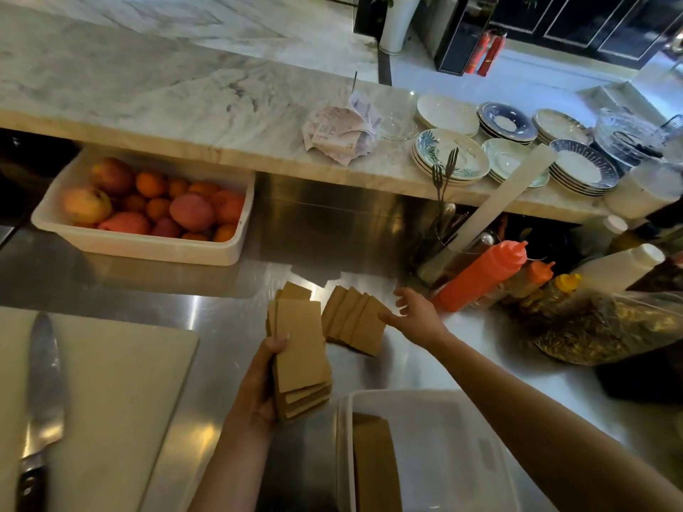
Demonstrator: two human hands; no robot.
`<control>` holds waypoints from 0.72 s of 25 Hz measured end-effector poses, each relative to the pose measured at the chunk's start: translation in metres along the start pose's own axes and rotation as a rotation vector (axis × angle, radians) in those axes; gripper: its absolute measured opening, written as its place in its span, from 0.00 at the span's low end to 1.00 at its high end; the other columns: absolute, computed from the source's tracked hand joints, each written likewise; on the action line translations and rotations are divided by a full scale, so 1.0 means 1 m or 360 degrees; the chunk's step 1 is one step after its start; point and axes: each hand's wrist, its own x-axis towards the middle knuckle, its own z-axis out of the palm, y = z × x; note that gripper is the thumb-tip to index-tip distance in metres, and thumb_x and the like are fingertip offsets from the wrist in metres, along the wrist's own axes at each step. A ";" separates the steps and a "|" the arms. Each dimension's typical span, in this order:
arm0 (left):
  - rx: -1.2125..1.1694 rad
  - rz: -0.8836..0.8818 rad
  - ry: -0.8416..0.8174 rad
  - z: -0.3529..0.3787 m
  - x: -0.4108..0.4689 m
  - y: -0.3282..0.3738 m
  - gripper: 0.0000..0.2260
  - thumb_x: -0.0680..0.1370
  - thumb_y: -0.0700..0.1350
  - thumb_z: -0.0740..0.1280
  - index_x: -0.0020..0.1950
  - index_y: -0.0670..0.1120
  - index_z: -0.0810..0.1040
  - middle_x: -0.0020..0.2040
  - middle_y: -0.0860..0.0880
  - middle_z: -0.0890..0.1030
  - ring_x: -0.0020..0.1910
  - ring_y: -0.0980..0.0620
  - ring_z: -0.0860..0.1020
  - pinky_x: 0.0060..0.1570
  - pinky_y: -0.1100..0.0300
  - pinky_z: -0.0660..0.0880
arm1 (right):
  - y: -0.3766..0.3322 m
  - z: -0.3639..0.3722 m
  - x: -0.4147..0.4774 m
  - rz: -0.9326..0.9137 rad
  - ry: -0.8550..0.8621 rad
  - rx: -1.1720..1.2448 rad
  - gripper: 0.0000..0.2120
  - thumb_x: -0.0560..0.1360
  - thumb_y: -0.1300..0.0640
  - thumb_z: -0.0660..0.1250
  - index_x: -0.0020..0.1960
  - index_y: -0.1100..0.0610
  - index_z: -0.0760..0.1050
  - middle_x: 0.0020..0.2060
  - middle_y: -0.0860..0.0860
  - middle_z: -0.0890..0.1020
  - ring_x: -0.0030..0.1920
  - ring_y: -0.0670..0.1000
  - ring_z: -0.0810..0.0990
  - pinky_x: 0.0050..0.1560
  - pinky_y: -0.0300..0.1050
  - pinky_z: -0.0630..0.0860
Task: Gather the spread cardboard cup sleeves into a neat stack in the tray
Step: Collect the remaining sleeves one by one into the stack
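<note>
My left hand (258, 386) grips a bundle of brown cardboard cup sleeves (301, 356), held above the steel counter. A second fan of sleeves (354, 321) lies spread on the counter just beyond. My right hand (414, 314) hovers at the right edge of that fan, fingers apart, touching or nearly touching the outermost sleeve. The white plastic tray (454, 437) sits near the bottom edge, with a few sleeves (375, 463) lying along its left side.
A cutting board (111, 382) with a large knife (42, 393) lies at left. A white tub of fruit (148, 212) stands behind. Squeeze bottles (484, 275), a plastic bag of dried goods (610, 323) and stacked plates (451, 157) crowd the right.
</note>
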 end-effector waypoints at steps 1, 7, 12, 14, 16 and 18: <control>-0.0001 -0.0005 0.0017 -0.004 0.002 0.000 0.52 0.55 0.53 0.82 0.74 0.43 0.64 0.58 0.38 0.78 0.52 0.40 0.80 0.47 0.45 0.79 | 0.002 0.004 0.007 0.0030 -0.0028 -0.0065 0.32 0.72 0.48 0.73 0.72 0.56 0.65 0.64 0.55 0.75 0.56 0.50 0.76 0.53 0.43 0.76; -0.0036 -0.0039 0.0034 -0.015 0.007 0.009 0.52 0.55 0.53 0.82 0.74 0.43 0.64 0.58 0.38 0.77 0.53 0.39 0.79 0.50 0.43 0.77 | 0.006 0.028 0.043 0.0101 -0.0166 -0.0519 0.35 0.75 0.53 0.70 0.77 0.58 0.57 0.73 0.58 0.65 0.70 0.59 0.68 0.67 0.50 0.70; 0.0044 -0.0057 0.0129 -0.019 0.013 0.014 0.52 0.52 0.54 0.82 0.73 0.43 0.66 0.61 0.36 0.76 0.55 0.37 0.78 0.54 0.41 0.75 | 0.007 0.043 0.058 0.0098 -0.0239 -0.0763 0.42 0.68 0.41 0.73 0.74 0.55 0.60 0.69 0.59 0.66 0.66 0.60 0.71 0.62 0.56 0.76; 0.0048 -0.0050 0.0168 -0.020 0.017 0.015 0.52 0.52 0.54 0.82 0.72 0.42 0.67 0.60 0.36 0.77 0.54 0.37 0.78 0.53 0.41 0.75 | 0.009 0.047 0.058 0.0076 -0.0210 -0.0900 0.40 0.68 0.38 0.72 0.72 0.55 0.63 0.67 0.57 0.69 0.64 0.59 0.72 0.60 0.54 0.76; 0.0047 -0.0029 0.0158 -0.020 0.019 0.015 0.50 0.53 0.54 0.82 0.71 0.41 0.67 0.59 0.37 0.79 0.53 0.38 0.79 0.50 0.43 0.77 | 0.012 0.050 0.057 0.0071 -0.0196 -0.0925 0.40 0.67 0.36 0.72 0.70 0.55 0.64 0.64 0.56 0.70 0.63 0.57 0.71 0.60 0.53 0.75; 0.0032 -0.0018 0.0128 -0.020 0.020 0.015 0.49 0.53 0.54 0.82 0.71 0.41 0.68 0.57 0.37 0.80 0.51 0.39 0.80 0.47 0.45 0.78 | 0.015 0.050 0.056 0.0099 -0.0169 -0.0884 0.43 0.64 0.36 0.74 0.69 0.55 0.63 0.64 0.55 0.70 0.63 0.57 0.71 0.60 0.53 0.75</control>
